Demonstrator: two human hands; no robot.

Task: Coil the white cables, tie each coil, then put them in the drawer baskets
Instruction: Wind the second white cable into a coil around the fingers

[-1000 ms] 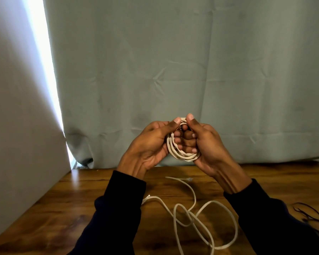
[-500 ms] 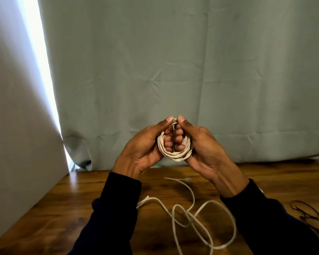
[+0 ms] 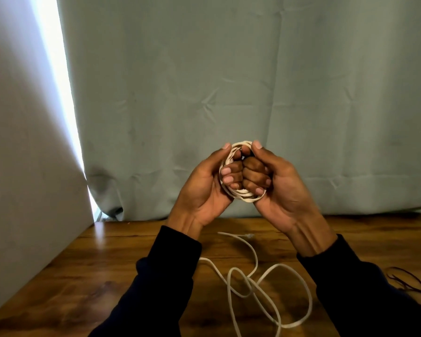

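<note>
A small coil of white cable (image 3: 247, 197) is held up in front of the curtain, above the table's far edge. My left hand (image 3: 204, 188) grips its left side and my right hand (image 3: 280, 188) its right side, fingers curled through the loop and thumbs on top. Much of the coil is hidden by the fingers. A second white cable (image 3: 265, 283) lies loose in open loops on the wooden table (image 3: 102, 276) below my hands, one plug end (image 3: 248, 236) toward the curtain.
A grey-green curtain (image 3: 253, 93) hangs behind the table. A pale wall panel (image 3: 22, 166) stands at the left with a bright gap beside it. Thin dark ties or wires (image 3: 408, 285) lie at the right edge of the table.
Both hands stay closed on the coil and have shifted it slightly. The view has moved a little. The loose cable on the table has not moved.
</note>
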